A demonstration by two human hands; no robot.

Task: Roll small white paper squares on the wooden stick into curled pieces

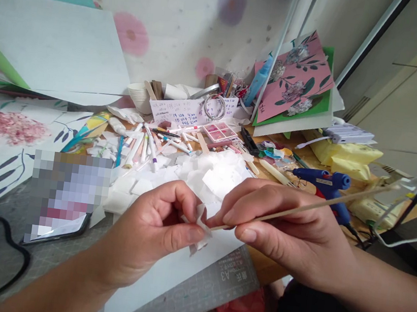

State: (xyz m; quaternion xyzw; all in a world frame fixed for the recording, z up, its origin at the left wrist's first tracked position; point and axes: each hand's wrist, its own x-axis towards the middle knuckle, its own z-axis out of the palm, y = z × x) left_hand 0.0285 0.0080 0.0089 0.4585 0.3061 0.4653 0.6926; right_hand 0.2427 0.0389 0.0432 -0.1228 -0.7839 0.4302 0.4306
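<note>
Reporting clock positions from the paper piece [199, 215], which is held above the white sheet [152, 292] at the front of the desk [263, 266]: left hand [158, 226] enters from about eight o'clock, wrist turned inward, fingers curled. Its thumb and index finger are closed in a pinch on the crumpled paper piece. Right hand [287, 230] enters from just past three o'clock, fingers extended together over the thumb and closed on the thin stick [312, 208]. The stick slopes up between two and three o'clock, its lower end at the paper piece; whether the paper is wound around it cannot be told.

Containers: white cups [139, 97], nested in a stack between ten and eleven o'clock, contents not visible. Pink palette [219, 133] at twelve, divided into compartments showing pink tones. Blue bottle [257, 83], leaning between twelve and one, contents not determinable. Yellow bag [346, 158] at two, behind the glue gun [322, 179], contents hidden
</note>
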